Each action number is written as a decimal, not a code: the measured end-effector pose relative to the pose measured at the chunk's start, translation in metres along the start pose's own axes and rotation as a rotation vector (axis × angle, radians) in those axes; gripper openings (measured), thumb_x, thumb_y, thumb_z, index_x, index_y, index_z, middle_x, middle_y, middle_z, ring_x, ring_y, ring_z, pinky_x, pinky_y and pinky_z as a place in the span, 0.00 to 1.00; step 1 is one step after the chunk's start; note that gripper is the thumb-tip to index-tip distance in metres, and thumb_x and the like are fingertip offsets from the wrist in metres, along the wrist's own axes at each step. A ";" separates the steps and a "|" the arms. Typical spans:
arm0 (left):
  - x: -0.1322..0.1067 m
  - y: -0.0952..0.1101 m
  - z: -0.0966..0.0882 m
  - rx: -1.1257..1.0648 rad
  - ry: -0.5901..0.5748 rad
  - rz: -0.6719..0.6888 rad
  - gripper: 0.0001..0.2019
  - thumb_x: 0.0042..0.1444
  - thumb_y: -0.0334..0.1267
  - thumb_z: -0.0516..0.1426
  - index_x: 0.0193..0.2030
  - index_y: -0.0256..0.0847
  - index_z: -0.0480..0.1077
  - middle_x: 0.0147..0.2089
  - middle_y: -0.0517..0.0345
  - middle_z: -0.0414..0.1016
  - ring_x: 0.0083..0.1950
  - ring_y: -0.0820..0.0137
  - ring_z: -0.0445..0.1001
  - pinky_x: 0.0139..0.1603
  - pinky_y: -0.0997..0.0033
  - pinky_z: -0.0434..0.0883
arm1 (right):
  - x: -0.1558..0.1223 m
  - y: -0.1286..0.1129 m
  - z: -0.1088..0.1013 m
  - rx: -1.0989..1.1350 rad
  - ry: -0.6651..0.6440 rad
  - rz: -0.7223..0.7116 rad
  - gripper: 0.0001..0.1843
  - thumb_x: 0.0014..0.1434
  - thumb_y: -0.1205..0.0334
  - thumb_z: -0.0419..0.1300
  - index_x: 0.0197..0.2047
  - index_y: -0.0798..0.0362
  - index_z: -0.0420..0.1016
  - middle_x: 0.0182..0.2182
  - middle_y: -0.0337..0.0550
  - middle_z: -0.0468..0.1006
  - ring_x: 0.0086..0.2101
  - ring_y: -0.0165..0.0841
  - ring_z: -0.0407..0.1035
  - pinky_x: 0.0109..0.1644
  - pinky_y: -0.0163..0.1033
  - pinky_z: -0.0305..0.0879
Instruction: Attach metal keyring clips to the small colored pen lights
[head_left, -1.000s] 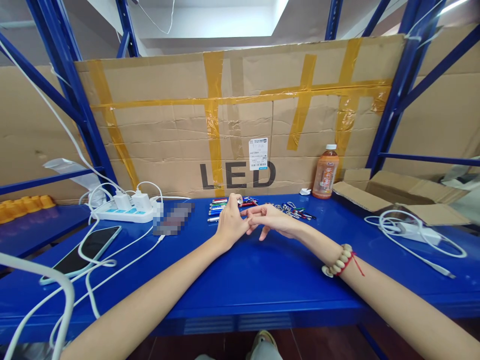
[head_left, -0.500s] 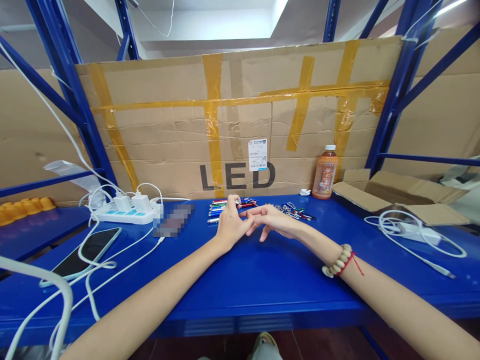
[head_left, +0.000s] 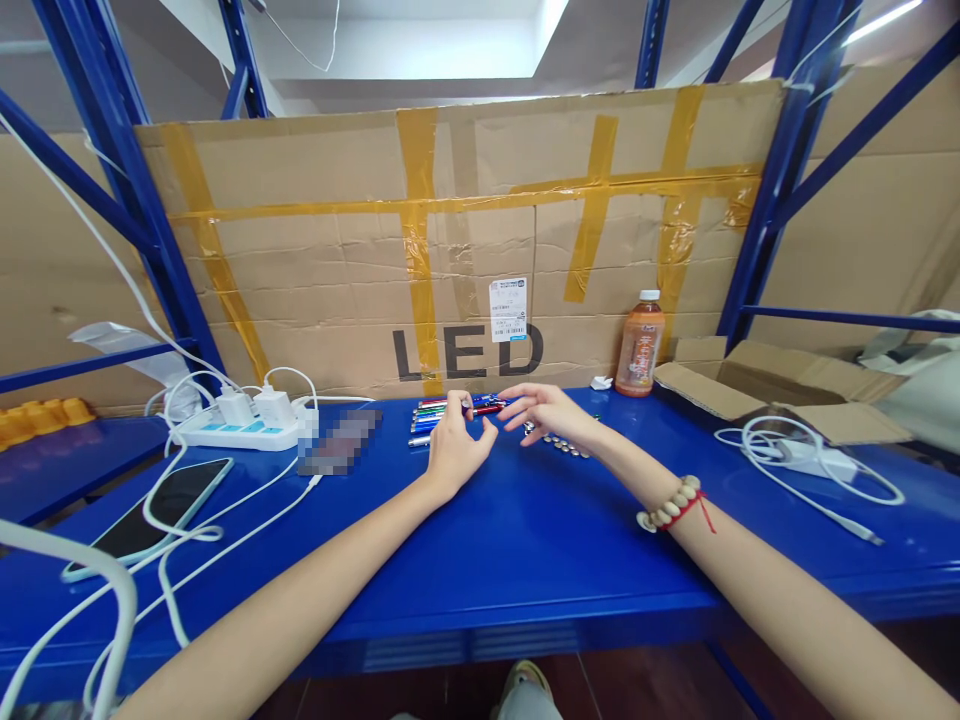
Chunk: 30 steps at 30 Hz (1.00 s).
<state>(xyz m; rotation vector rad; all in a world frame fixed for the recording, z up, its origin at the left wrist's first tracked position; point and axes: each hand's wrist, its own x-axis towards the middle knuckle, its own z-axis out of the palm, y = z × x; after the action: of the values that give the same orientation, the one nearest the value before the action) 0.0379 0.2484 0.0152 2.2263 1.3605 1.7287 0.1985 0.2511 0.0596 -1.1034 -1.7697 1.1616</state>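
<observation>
Both of my forearms reach out over a blue metal shelf [head_left: 525,560]. My left hand [head_left: 454,447] is pinched shut on a small silvery object at its fingertips, too small to name. It hovers just in front of a row of small coloured pen-like flashlights [head_left: 442,413] lying at the back. My right hand [head_left: 551,417] is open with its fingers spread, a little apart from the left, above a cluster of small silvery pieces [head_left: 564,443]. A bead bracelet with a red string [head_left: 673,506] circles my right wrist.
A white power strip [head_left: 236,428] with chargers and trailing white cables lies at the left, next to a phone [head_left: 154,508]. An orange drink bottle [head_left: 639,346] stands against the taped cardboard wall marked LED. An open cardboard box [head_left: 780,390] and a coiled white cable [head_left: 795,455] sit at the right.
My two hands, which touched at the fingers, have come apart. The right hand has lifted and spread its fingers, uncovering silvery pieces. The view has shifted slightly.
</observation>
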 end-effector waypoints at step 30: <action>-0.003 0.005 0.001 -0.043 -0.218 0.005 0.04 0.48 0.31 0.48 0.31 0.41 0.54 0.26 0.65 0.58 0.23 0.77 0.58 0.27 0.77 0.57 | 0.001 0.034 -0.064 -1.117 0.484 0.365 0.14 0.51 0.69 0.53 0.39 0.48 0.75 0.40 0.43 0.73 0.42 0.34 0.67 0.42 0.35 0.61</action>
<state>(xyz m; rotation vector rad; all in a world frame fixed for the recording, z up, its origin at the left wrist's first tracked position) 0.0417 0.2435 0.0150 2.3149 1.2598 1.4487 0.2647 0.2789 0.0479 -2.1752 -1.8209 -0.0853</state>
